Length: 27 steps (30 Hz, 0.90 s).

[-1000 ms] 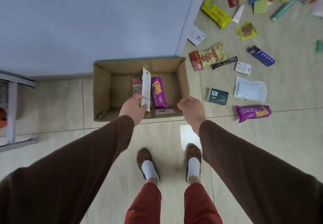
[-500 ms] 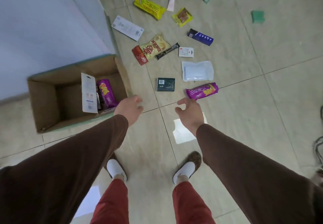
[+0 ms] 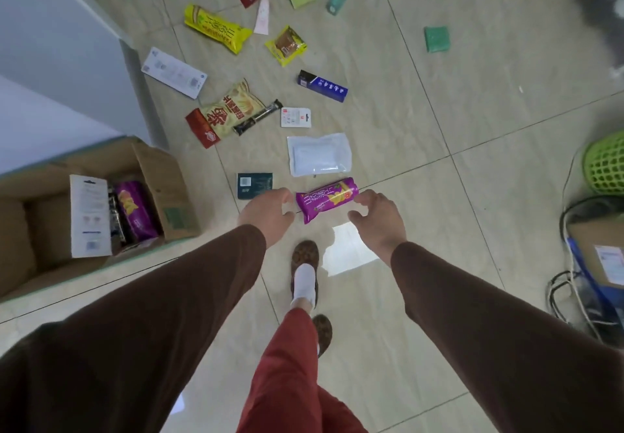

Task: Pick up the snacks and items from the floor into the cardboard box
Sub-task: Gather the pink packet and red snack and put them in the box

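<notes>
A purple snack pack point(image 3: 327, 199) lies on the tiled floor between my two hands. My left hand point(image 3: 266, 215) hovers just left of it, fingers apart, holding nothing. My right hand point(image 3: 380, 218) hovers just right of it, also open. A dark teal packet point(image 3: 254, 184) and a clear white pouch point(image 3: 319, 155) lie just beyond. The cardboard box point(image 3: 169, 193) stands at the left by the wall, with a white card point(image 3: 89, 216) and a purple pack point(image 3: 135, 210) inside. Several more snacks lie farther off, among them a yellow-red bag point(image 3: 224, 113) and a blue box point(image 3: 322, 85).
A blue-white wall point(image 3: 50, 44) runs along the left behind the box. A green mesh basket point(image 3: 606, 166), cables point(image 3: 570, 284) and another carton point(image 3: 604, 250) crowd the right edge. My feet point(image 3: 305, 264) stand on the tiles below my hands.
My left hand let go of the white card into the box. I turned right and stepped toward the scattered items, and both hands moved out to either side of the purple snack pack.
</notes>
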Each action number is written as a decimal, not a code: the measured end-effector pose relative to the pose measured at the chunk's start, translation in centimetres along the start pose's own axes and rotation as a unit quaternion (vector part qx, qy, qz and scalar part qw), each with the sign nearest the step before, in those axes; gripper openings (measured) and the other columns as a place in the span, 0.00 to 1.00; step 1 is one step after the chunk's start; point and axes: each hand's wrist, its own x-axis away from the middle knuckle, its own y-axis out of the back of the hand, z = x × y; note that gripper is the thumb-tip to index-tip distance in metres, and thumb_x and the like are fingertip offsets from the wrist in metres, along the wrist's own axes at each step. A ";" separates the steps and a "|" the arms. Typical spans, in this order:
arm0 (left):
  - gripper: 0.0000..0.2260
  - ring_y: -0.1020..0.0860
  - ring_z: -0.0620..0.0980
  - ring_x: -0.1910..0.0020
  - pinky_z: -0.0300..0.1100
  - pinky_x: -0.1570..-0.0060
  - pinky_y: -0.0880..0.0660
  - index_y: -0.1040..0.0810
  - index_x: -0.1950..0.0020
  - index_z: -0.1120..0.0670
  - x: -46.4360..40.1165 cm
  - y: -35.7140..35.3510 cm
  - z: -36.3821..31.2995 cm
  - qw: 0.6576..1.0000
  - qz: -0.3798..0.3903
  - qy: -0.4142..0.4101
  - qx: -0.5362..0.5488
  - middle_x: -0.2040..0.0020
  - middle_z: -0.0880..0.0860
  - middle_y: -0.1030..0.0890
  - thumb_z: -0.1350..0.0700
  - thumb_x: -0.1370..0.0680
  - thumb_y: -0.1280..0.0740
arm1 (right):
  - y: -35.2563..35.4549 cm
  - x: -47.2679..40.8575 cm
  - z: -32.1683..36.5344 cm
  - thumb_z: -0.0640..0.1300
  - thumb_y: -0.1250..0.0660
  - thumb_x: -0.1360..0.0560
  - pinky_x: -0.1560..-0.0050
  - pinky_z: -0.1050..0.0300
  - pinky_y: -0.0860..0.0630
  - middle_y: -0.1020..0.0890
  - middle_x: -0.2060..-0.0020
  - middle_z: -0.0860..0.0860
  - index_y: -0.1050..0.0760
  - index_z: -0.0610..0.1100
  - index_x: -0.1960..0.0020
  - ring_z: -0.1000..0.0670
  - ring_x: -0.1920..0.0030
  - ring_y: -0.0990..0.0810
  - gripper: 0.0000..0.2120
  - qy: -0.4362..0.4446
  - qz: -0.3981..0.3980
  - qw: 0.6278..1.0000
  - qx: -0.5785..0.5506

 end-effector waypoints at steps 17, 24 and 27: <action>0.16 0.23 0.53 0.37 0.47 0.38 0.28 0.26 0.32 0.52 -20.1 2.2 -16.5 0.999 -0.003 0.049 0.001 0.34 0.51 0.21 0.53 0.20 0.33 | 17.0 -20.8 -2.9 0.43 0.32 0.21 0.36 0.51 0.25 0.19 0.37 0.48 0.23 0.46 0.32 0.45 0.35 0.23 0.17 0.019 0.017 1.000 -0.014; 0.16 0.24 0.55 0.36 0.47 0.37 0.29 0.25 0.33 0.54 -28.9 1.4 -27.9 0.995 -0.042 0.080 0.049 0.34 0.54 0.22 0.55 0.21 0.32 | 27.7 -31.3 -6.8 0.43 0.33 0.20 0.36 0.50 0.25 0.20 0.36 0.48 0.25 0.45 0.30 0.45 0.34 0.23 0.19 0.032 0.037 0.999 0.006; 0.18 0.23 0.54 0.37 0.48 0.36 0.28 0.26 0.32 0.54 -32.6 1.1 -31.9 0.993 -0.042 0.084 0.071 0.34 0.53 0.22 0.54 0.21 0.31 | 31.7 -35.8 -7.5 0.43 0.33 0.20 0.36 0.52 0.27 0.20 0.34 0.47 0.26 0.45 0.29 0.45 0.34 0.24 0.20 0.033 0.038 0.999 0.017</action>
